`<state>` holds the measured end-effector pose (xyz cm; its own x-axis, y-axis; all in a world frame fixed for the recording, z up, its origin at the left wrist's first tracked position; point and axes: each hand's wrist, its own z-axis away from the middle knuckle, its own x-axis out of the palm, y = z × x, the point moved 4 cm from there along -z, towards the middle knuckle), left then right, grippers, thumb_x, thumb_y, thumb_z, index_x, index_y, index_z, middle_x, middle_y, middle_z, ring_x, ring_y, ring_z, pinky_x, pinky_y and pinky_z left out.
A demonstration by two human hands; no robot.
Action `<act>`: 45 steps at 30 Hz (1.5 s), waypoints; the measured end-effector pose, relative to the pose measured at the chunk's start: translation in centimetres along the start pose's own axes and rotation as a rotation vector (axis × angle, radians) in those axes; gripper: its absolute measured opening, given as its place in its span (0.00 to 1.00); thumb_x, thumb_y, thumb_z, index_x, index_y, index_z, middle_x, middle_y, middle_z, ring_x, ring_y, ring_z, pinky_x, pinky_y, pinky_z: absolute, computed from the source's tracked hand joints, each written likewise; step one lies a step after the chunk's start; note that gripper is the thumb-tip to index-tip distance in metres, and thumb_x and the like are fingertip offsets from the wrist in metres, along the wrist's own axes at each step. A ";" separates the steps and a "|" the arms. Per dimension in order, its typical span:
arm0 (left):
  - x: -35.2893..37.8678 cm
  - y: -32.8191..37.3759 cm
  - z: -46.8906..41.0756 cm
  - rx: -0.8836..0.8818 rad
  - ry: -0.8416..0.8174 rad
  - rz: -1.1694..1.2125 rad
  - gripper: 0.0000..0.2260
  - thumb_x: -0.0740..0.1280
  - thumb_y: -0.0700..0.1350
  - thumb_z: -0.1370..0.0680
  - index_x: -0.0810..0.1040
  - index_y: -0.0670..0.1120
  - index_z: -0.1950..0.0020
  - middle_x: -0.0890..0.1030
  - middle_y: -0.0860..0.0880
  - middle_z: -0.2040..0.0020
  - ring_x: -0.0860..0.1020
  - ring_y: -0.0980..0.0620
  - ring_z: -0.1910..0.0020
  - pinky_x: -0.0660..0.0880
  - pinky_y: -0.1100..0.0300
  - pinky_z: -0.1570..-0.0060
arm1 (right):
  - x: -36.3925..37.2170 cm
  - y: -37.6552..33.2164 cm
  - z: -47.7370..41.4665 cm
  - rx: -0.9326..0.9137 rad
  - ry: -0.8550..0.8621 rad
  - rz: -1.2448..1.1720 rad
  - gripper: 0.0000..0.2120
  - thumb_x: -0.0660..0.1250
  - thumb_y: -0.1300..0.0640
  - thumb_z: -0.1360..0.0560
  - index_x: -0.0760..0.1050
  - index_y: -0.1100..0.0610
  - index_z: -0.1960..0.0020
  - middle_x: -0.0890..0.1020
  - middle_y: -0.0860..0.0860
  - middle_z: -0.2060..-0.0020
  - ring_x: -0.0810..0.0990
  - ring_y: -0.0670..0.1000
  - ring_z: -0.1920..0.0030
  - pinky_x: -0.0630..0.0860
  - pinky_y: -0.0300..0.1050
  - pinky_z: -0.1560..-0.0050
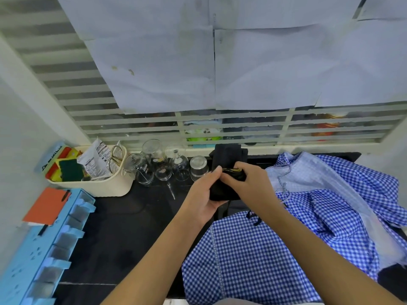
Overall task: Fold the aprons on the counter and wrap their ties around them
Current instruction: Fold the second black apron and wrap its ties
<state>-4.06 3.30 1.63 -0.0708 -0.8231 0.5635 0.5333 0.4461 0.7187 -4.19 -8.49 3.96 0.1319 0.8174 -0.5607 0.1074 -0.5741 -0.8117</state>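
Both your hands grip the folded black apron (pixel 222 194), a soft dark bundle above the glossy counter (pixel 110 234). Your left hand (pixel 203 195) cups its left side and your right hand (pixel 251 183) pinches its top edge. Crumpled blue gingham aprons (pixel 253 256) crowd your right, and upturned glasses (pixel 158 166) stand just left.

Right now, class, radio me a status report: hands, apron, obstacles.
Left hand and right hand both grip the folded black apron. Blue checked aprons lie unfolded on the counter. Upturned glasses stand just left.
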 end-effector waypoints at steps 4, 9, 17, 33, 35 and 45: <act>-0.7 0.2 -0.4 0.061 0.138 -0.040 0.11 0.62 0.45 0.20 0.79 0.41 0.44 0.83 0.42 0.51 0.82 0.45 0.50 0.79 0.50 0.49 | 0.3 -0.4 0.4 -0.016 -0.034 0.014 0.06 0.69 0.53 0.25 0.72 0.47 0.57 0.76 0.41 0.63 0.74 0.38 0.61 0.68 0.28 0.62; -0.9 1.1 -0.6 0.091 0.189 -0.018 0.08 0.61 0.41 0.19 0.79 0.42 0.49 0.84 0.44 0.59 0.83 0.50 0.59 0.79 0.58 0.64 | -0.3 -2.2 1.0 -0.392 0.120 0.162 0.17 0.66 0.59 0.24 0.74 0.52 0.35 0.72 0.47 0.35 0.70 0.44 0.35 0.70 0.39 0.35; -0.8 1.5 0.4 -0.071 0.115 -0.068 0.09 0.60 0.37 0.20 0.76 0.39 0.42 0.81 0.44 0.54 0.80 0.50 0.56 0.78 0.59 0.57 | -0.8 -0.1 0.8 -0.735 -0.089 0.574 0.24 0.78 0.58 0.35 0.79 0.58 0.40 0.82 0.52 0.44 0.77 0.56 0.38 0.60 0.54 0.28; 1.0 -0.4 2.5 -0.309 -0.057 0.082 0.10 0.61 0.43 0.21 0.76 0.36 0.48 0.82 0.40 0.62 0.82 0.46 0.65 0.81 0.55 0.62 | -1.9 -0.8 4.4 -0.766 -0.087 0.349 0.15 0.68 0.48 0.28 0.82 0.57 0.47 0.83 0.48 0.50 0.78 0.46 0.47 0.77 0.40 0.47; 1.2 -0.1 2.6 -0.245 -0.062 0.084 0.14 0.63 0.40 0.24 0.73 0.36 0.41 0.81 0.39 0.56 0.81 0.45 0.57 0.79 0.51 0.52 | -2.3 -0.8 4.4 -0.640 -0.088 0.224 0.14 0.68 0.45 0.29 0.81 0.52 0.48 0.83 0.45 0.54 0.77 0.41 0.52 0.74 0.35 0.51; 1.2 -0.5 2.8 -0.073 -0.148 0.101 0.17 0.58 0.40 0.26 0.79 0.37 0.42 0.81 0.37 0.45 0.80 0.42 0.45 0.77 0.47 0.43 | -2.6 -2.0 4.0 -0.162 -0.078 -0.015 0.10 0.68 0.47 0.26 0.69 0.41 0.63 0.75 0.38 0.65 0.75 0.37 0.62 0.67 0.28 0.64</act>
<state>-6.74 3.03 3.09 -0.1342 -0.7121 0.6891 0.6037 0.4927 0.6267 -8.67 -9.30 6.43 0.0526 0.8233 -0.5652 0.2666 -0.5570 -0.7866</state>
